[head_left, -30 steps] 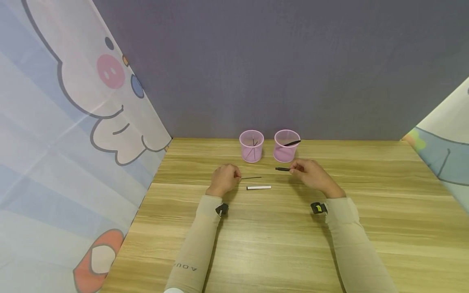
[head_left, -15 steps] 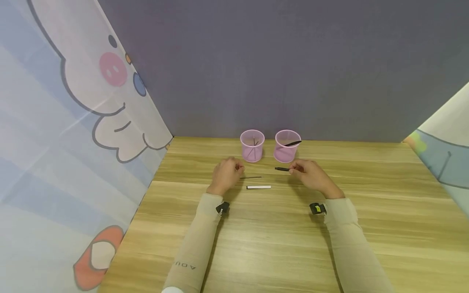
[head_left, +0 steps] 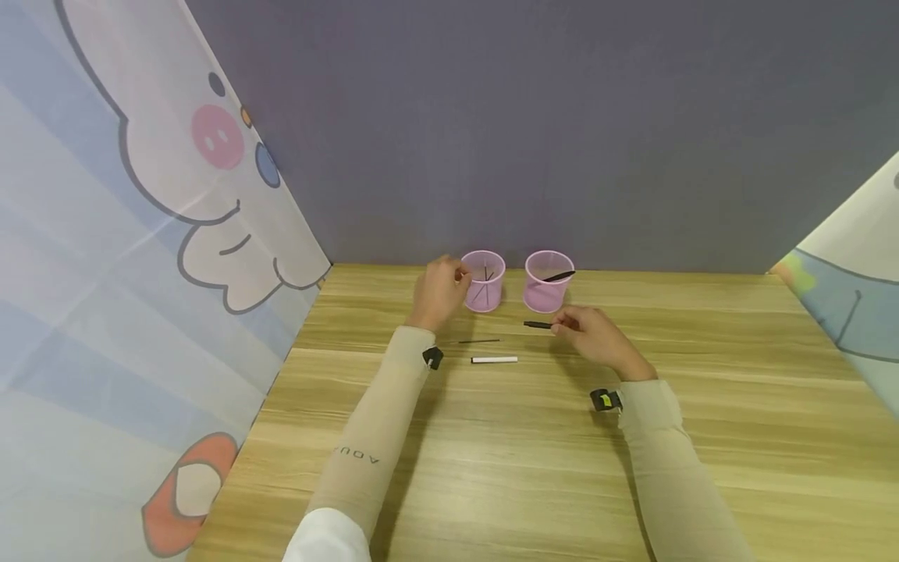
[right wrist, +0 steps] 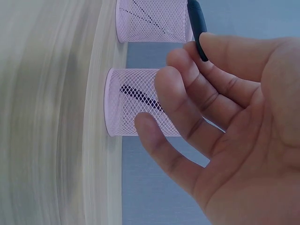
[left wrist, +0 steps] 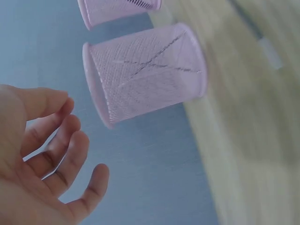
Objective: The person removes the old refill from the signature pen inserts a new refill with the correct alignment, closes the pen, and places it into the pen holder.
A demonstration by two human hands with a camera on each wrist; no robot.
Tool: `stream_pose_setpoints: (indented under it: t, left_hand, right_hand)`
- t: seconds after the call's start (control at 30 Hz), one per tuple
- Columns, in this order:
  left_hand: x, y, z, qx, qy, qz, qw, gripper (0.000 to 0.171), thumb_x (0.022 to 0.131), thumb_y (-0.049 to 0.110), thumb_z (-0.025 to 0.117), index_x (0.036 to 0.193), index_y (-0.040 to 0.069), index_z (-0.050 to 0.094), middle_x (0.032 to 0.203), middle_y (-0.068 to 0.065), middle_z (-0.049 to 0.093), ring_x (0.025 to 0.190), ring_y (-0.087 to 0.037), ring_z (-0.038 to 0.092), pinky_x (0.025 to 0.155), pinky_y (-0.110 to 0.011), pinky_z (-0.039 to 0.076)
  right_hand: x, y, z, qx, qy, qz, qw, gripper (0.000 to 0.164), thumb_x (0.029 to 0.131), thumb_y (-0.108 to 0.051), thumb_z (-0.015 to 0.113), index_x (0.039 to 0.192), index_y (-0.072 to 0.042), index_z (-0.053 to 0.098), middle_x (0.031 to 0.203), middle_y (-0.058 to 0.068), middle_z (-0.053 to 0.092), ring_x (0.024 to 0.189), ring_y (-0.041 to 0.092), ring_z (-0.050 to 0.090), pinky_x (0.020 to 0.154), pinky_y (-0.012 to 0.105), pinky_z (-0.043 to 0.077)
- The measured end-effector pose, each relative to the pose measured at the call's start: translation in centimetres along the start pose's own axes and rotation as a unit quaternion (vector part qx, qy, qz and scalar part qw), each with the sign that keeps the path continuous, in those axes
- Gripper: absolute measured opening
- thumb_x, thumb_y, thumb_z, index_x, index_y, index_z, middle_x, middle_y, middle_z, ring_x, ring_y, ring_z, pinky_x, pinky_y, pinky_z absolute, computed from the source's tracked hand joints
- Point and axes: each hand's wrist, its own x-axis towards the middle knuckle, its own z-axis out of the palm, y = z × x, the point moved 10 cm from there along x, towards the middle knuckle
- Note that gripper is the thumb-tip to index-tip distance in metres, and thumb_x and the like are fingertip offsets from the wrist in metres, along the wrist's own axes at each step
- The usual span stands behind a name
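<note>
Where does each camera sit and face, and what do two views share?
On the head: looks forward and down at the table; left hand, right hand and forearms show.
On left wrist: looks past the left hand alone toward the left pink cup.
On right wrist: looks past the right hand alone toward the right pink cup.
Both wrist views share both cups.

Grey panel [head_left: 527, 133] at twelve o'clock, cartoon-print cloth [head_left: 91, 273] at nine, second printed cloth [head_left: 867, 297] at three, wood-grain tabletop [head_left: 527, 468] at six
</note>
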Motion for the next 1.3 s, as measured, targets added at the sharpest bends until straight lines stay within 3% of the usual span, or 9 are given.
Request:
stream_pose_setpoints:
  t: [0.2, 0.3, 0.47, 0.87, 1.07, 1.3]
  left_hand:
    - [2.9, 0.2, 1.2, 0.043, -0.021, -0.012, 0.9988, 0.013, 0.093, 0.021, 0.071, 0.099, 0.012, 0.079, 0.111, -0.008, 0.069, 0.105, -0.027, 0.061, 0.089, -0.043, 0.053]
    - [3.9, 0.1, 1.9, 0.048, -0.036, -0.033, 0.9976, 0.015, 0.093, 0.025, 0.073, 0.101, 0.016, 0.081, 0.128, -0.009, 0.062, 0.120, -0.029, 0.051, 0.099, -0.048, 0.048]
    - [4.8, -0.1, 3.2, 0.063, -0.064, -0.066, 0.9938, 0.013, 0.091, 0.027, 0.075, 0.099, 0.019, 0.081, 0.141, -0.006, 0.056, 0.131, -0.029, 0.044, 0.106, -0.051, 0.043]
    - [5.4, 0.3, 6.1, 0.087, -0.119, -0.077, 0.9861, 0.012, 0.090, 0.032, 0.076, 0.096, 0.022, 0.081, 0.137, -0.005, 0.058, 0.130, -0.029, 0.044, 0.109, -0.055, 0.041]
    - [5.8, 0.4, 6.6, 0.106, -0.122, -0.081, 0.9836, 0.012, 0.092, 0.031, 0.075, 0.092, 0.020, 0.078, 0.134, -0.006, 0.059, 0.129, -0.029, 0.045, 0.108, -0.055, 0.042]
    - [5.9, 0.9, 6.9, 0.133, -0.131, -0.080, 0.9791, 0.018, 0.095, 0.029, 0.071, 0.099, 0.013, 0.075, 0.135, -0.007, 0.059, 0.133, -0.030, 0.046, 0.109, -0.055, 0.042]
  right_hand:
    - [0.1, 0.1, 0.2, 0.006, 0.002, 0.000, 1.000, 0.015, 0.101, -0.012, 0.063, 0.105, 0.000, 0.069, 0.094, 0.017, 0.071, 0.082, 0.019, 0.059, 0.077, 0.035, 0.049]
    - [0.1, 0.1, 0.4, 0.007, 0.000, -0.002, 1.000, 0.015, 0.102, -0.012, 0.062, 0.106, 0.001, 0.069, 0.093, 0.016, 0.071, 0.082, 0.018, 0.059, 0.076, 0.035, 0.049]
    - [0.0, 0.2, 0.6, 0.009, 0.000, -0.003, 1.000, 0.015, 0.102, -0.014, 0.062, 0.105, 0.000, 0.068, 0.091, 0.014, 0.070, 0.081, 0.017, 0.057, 0.073, 0.033, 0.048]
    - [0.0, 0.2, 0.6, 0.006, 0.004, -0.002, 1.000, 0.011, 0.101, -0.013, 0.063, 0.102, -0.004, 0.069, 0.090, 0.015, 0.070, 0.080, 0.017, 0.057, 0.073, 0.033, 0.048]
    - [0.0, 0.2, 0.8, 0.011, 0.000, 0.000, 1.000, 0.014, 0.101, -0.013, 0.063, 0.104, -0.001, 0.069, 0.089, 0.013, 0.069, 0.079, 0.017, 0.057, 0.073, 0.032, 0.048]
    - [-0.1, 0.1, 0.8, 0.010, 0.001, 0.002, 1.000, 0.011, 0.101, -0.011, 0.063, 0.102, -0.002, 0.069, 0.087, 0.011, 0.068, 0.078, 0.017, 0.056, 0.073, 0.031, 0.048]
